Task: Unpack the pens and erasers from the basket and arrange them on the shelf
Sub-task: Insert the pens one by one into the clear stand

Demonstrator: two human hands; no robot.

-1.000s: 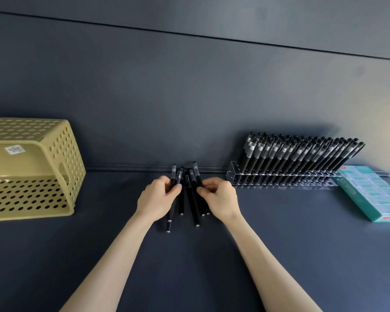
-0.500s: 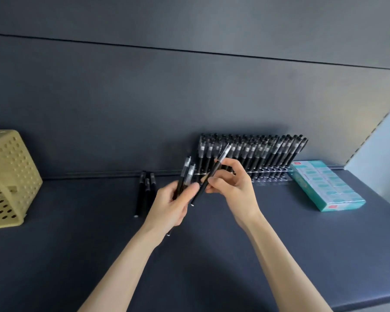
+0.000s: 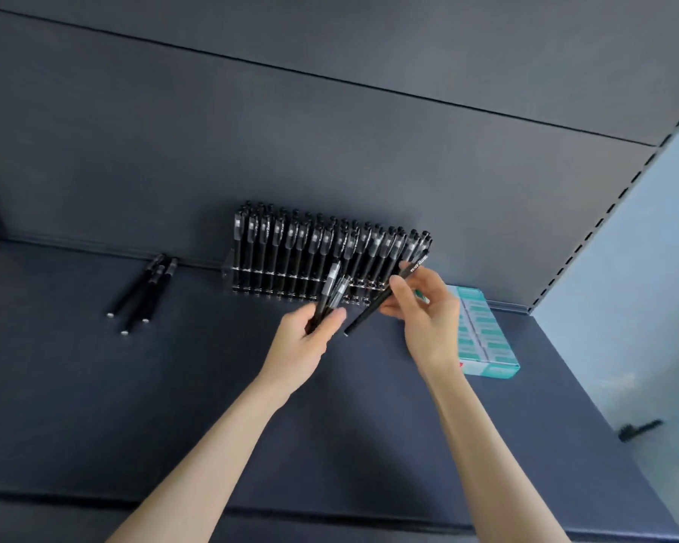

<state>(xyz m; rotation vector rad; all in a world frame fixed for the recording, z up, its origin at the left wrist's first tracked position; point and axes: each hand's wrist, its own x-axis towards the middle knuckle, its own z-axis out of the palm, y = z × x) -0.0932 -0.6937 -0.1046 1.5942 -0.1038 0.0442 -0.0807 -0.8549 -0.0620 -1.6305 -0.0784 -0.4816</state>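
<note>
Your right hand pinches one pen slanting up toward the rack's right end; your left hand clasps several pens before it.

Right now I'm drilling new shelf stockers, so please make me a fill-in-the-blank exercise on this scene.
The right hand holds just ____ pen.
The left hand grips a bunch of ____.
____ loose pens lie on the shelf, left of the rack.
The teal box sits to the ____ of the rack.
Missing words: one; pens; three; right.
</note>
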